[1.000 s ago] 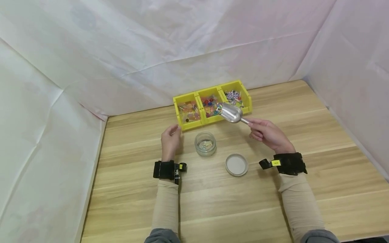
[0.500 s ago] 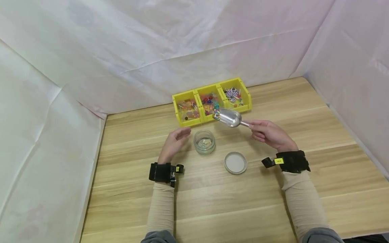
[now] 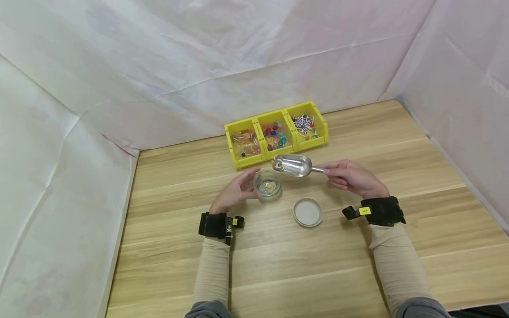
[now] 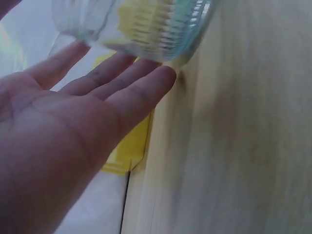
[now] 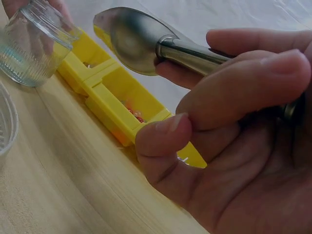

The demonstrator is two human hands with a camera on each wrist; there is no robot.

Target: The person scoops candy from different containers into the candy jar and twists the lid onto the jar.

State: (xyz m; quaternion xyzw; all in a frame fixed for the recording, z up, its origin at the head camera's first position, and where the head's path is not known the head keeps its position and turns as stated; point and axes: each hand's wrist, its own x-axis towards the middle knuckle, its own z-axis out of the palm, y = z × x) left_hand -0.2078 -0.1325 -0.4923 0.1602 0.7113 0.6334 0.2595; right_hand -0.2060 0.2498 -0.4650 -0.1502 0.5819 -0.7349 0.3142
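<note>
Taking the glass jar (image 3: 267, 191) as the clock's centre, head view. Jar upright and uncapped on the wood-grain counter (image 3: 278, 274), ribbed low down, a small pale piece showing at its bottom.

Left hand (image 3: 237, 190) at nine o'clock, fingers extended and thumb spread away from them, the gap facing the jar. Nothing gripped. In the left wrist view the fingertips come close up against the glass; contact, cannot tell.

Right hand (image 3: 351, 177) at three o'clock, farther out, pinching the handle of a metal scoop (image 3: 297, 166) between thumb and fingers. Scoop held above the counter, mouth pointing to nine o'clock. Its front end lies near the jar rim, at about one o'clock. Several multicoloured sweets (image 3: 277, 165) sit at that front end.

Round lid (image 3: 308, 213) flat on the counter at four o'clock, apart from the jar.

Three yellow bins (image 3: 249, 160) joined in a row at twelve o'clock, beyond the jar. Leftmost: orange and pink pieces with white sticks. Middle: mixed red, blue and green pieces. Rightmost: purple-and-white swirled pieces, sticks among them.

Black bands (image 3: 383, 212) on both wrists, beige sleeves (image 3: 399, 265) below. White sheeting (image 3: 179, 53) behind.
</note>
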